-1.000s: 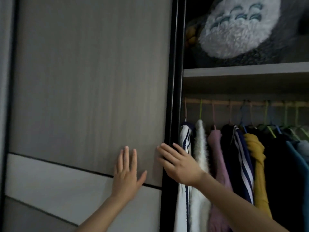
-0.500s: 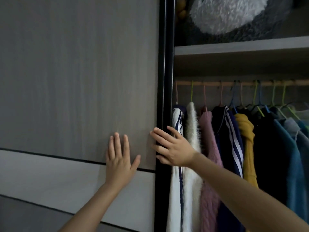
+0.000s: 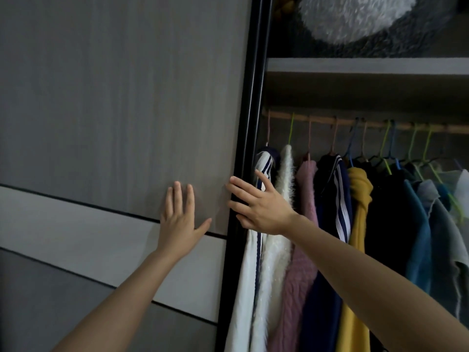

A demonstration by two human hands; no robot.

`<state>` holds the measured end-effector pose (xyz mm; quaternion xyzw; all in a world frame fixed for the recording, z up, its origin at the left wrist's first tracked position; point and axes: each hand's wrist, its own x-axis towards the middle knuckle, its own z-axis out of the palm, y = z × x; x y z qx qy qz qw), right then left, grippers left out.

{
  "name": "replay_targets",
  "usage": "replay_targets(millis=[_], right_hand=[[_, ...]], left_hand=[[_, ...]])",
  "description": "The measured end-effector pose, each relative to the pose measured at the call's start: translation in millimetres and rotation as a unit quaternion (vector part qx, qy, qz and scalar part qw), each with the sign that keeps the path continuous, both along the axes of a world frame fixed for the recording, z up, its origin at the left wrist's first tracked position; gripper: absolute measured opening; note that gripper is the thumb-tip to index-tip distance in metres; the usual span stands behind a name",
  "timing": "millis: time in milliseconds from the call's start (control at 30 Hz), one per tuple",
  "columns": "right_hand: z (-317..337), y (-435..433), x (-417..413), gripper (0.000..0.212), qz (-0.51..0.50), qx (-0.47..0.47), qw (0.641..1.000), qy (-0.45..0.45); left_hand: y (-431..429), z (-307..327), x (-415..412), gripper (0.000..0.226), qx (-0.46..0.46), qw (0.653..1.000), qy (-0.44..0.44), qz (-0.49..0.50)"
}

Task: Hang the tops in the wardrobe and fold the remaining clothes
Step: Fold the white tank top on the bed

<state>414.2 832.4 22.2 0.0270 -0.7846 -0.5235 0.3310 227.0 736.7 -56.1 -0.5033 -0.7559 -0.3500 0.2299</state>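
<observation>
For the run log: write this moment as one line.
left hand flat on door | right hand at its edge | tops on rail | no garment held

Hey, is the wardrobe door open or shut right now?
Open, at least on this side. Right of the door, the rail and hanging clothes are exposed.

We see the wardrobe [image 3: 355, 66] standing open, its grey sliding door [image 3: 127, 97] at left; the tops [image 3: 302, 275] hang packed together on coloured hangers [image 3: 291, 130] from the rail [image 3: 322, 120].
</observation>
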Motion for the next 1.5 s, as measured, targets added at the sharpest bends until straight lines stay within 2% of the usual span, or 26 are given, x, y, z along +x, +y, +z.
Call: replay_targets(millis=[100, 300, 633, 800, 933, 1033, 1100, 1167, 1233, 1333, 1433, 1500], right_hand=[[-1, 2, 9, 0.023, 0.006, -0.005, 1.0, 0.011], [-4, 7, 42, 0.031, -0.005, -0.007, 1.0, 0.028], [-12, 9, 132, 0.036, -0.087, -0.03, 0.995, 0.047], [-15, 7, 194, 0.035, -0.133, -0.04, 0.989, 0.054], [-18, 6, 247, 0.038, -0.175, -0.048, 0.982, 0.057], [-20, 0, 286, 0.028, -0.21, -0.055, 0.974, 0.065], [-19, -6, 311, 0.041, -0.248, -0.074, 0.964, 0.068], [-18, -11, 336, 0.055, -0.278, -0.105, 0.953, 0.065], [-15, -18, 362, 0.06, -0.313, -0.122, 0.94, 0.056], [-13, -25, 387, 0.062, -0.366, -0.142, 0.919, 0.045], [-13, -34, 415, 0.063, -0.455, -0.164, 0.874, 0.038], [-18, -33, 438, 0.061, -0.519, -0.162, 0.839, 0.037]], left_hand=[[2, 0, 9, 0.092, 0.003, 1.0, 0.003, -0.001], [7, 1, 45, 0.092, 0.042, 0.999, 0.013, -0.01], [9, 1, 107, 0.089, 0.04, 0.986, 0.15, -0.058], [1, -4, 132, 0.084, 0.019, 0.968, 0.227, -0.103], [-10, -22, 147, 0.086, -0.012, 0.972, 0.213, -0.096], [-13, -30, 154, 0.088, -0.027, 0.98, 0.182, -0.076], [-10, -33, 158, 0.088, -0.005, 0.982, 0.17, -0.081], [-6, -37, 161, 0.086, -0.023, 0.985, 0.147, -0.09], [-2, -36, 170, 0.085, -0.034, 0.985, 0.145, -0.092], [-6, -31, 185, 0.094, -0.039, 0.977, 0.184, -0.097], [-1, -28, 199, 0.106, -0.031, 0.975, 0.187, -0.117], [2, -28, 203, 0.098, 0.017, 0.97, 0.201, -0.132]])
